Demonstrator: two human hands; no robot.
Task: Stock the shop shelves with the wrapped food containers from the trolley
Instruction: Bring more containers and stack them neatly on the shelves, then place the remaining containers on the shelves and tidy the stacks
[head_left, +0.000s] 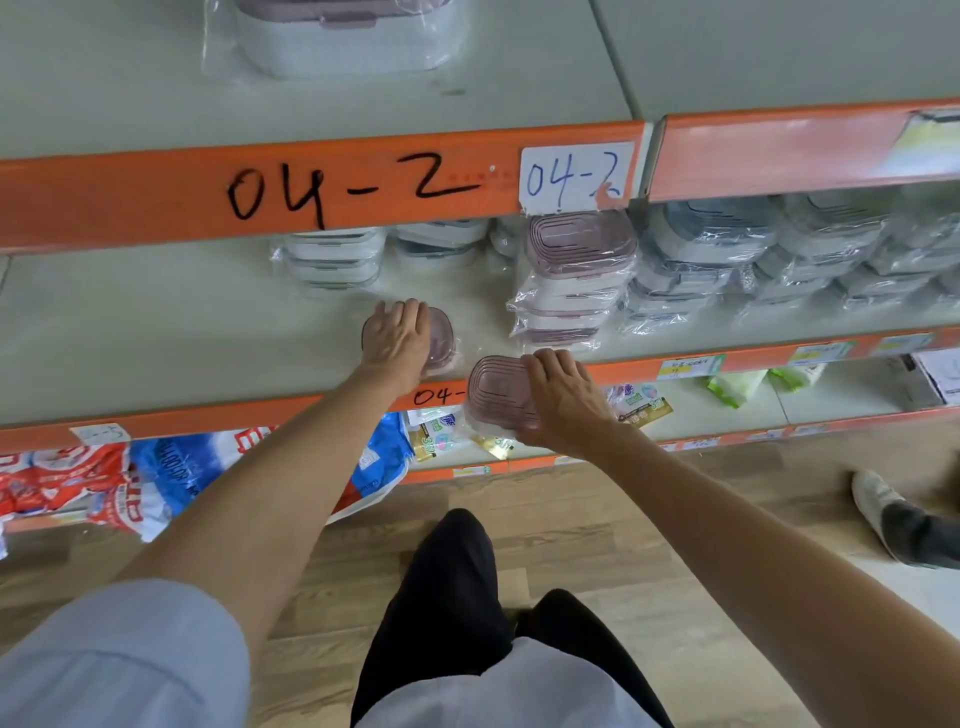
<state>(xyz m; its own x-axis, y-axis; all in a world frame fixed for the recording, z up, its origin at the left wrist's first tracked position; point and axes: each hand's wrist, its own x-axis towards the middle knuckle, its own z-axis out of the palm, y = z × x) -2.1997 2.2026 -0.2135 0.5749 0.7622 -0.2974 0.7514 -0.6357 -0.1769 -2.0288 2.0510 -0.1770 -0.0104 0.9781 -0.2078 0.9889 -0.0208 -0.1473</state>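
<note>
My left hand (396, 339) rests flat on a wrapped pink-lidded container (442, 340) that lies on the middle shelf (156, 332) near its front edge. My right hand (558, 397) grips a second wrapped pink-lidded container (493, 392) by its right side, held in front of the shelf's orange edge strip. A stack of wrapped pink containers (574, 280) stands on the shelf just right of both hands. The trolley is out of view.
White containers (332, 257) sit at the shelf's back, grey-lidded ones (769, 254) fill its right part. One wrapped container (343, 36) lies on the top shelf. Bagged goods (130, 483) fill the lower shelf. Another person's shoe (893, 514) is on the floor, right.
</note>
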